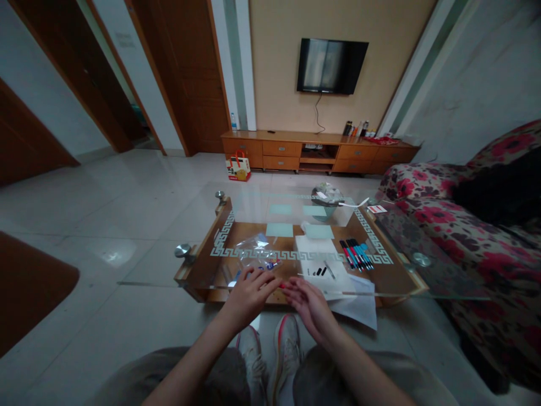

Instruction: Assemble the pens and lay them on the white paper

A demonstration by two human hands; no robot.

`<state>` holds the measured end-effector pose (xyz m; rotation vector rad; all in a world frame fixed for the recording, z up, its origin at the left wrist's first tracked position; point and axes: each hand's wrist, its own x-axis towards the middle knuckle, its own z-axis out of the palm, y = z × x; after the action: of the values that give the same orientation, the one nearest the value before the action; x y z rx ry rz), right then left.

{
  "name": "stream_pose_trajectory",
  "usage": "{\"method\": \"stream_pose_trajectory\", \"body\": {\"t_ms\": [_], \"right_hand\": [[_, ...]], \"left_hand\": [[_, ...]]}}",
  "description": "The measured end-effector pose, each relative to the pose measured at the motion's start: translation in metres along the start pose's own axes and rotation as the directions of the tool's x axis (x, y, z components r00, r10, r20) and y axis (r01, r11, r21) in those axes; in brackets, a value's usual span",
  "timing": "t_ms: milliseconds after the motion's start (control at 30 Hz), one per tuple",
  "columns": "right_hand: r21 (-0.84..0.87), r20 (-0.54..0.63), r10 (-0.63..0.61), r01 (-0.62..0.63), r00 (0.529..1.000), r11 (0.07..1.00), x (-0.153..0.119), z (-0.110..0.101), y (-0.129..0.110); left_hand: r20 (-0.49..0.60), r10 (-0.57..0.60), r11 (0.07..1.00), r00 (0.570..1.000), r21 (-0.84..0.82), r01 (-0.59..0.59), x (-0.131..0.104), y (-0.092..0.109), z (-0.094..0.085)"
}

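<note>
Both hands are near the front edge of the glass table (249, 285). A small red piece (282, 285) shows between their fingertips. My left hand (252, 290) has its fingers bent and drawn together; its fingertips reach the red piece. My right hand (305, 299) is turned partly palm-in, its fingers close together and touching the red piece's other side. To the right lie white sheets (313, 248) with small black parts (321, 271) and a thin grey stick (329, 269) on them. A clear plastic bag (257, 251) lies beyond my left hand.
Several red, blue and black pens (357, 255) lie in a row on the table's right side. A bowl-like container (327, 194) stands at the far right. A floral sofa (439, 197) is on the right, a TV cabinet (279, 148) beyond.
</note>
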<state>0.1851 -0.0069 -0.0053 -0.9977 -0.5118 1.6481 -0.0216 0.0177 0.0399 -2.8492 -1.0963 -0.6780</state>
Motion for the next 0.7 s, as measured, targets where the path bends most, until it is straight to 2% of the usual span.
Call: {"method": "stream_pose_trajectory", "body": {"t_ms": [33,100,200,267,400,533,700], "right_hand": [[0.099,0.043,0.141,-0.144,0.989,0.985,-0.002,0.002,0.008],[0.221,0.143,0.317,-0.342,0.938,0.913,-0.006,0.005,0.016],[0.324,0.213,0.426,-0.475,0.879,0.818,-0.01,0.007,0.017],[0.38,0.216,0.455,-0.504,0.864,0.776,-0.011,0.009,0.016],[0.431,0.178,0.457,-0.486,0.872,0.76,-0.01,0.01,0.016],[0.438,0.19,0.47,-0.503,0.862,0.745,-0.009,0.009,0.017],[0.443,0.146,0.488,-0.498,0.861,0.746,-0.008,0.007,0.013]], "left_hand": [[-0.008,0.045,0.999,0.999,0.021,-0.044,-0.002,0.0,-0.002],[-0.032,0.126,0.991,0.991,0.048,-0.125,-0.005,0.001,-0.005],[-0.103,0.208,0.975,0.973,0.098,-0.198,-0.009,0.004,-0.005],[-0.188,0.248,0.965,0.951,0.138,-0.224,-0.01,0.006,-0.004],[-0.31,0.292,0.953,0.905,0.176,-0.247,-0.008,0.008,-0.002],[-0.315,0.287,0.954,0.904,0.177,-0.241,-0.008,0.008,-0.003],[-0.289,0.236,0.969,0.928,0.144,-0.202,-0.005,0.006,-0.003]]}}
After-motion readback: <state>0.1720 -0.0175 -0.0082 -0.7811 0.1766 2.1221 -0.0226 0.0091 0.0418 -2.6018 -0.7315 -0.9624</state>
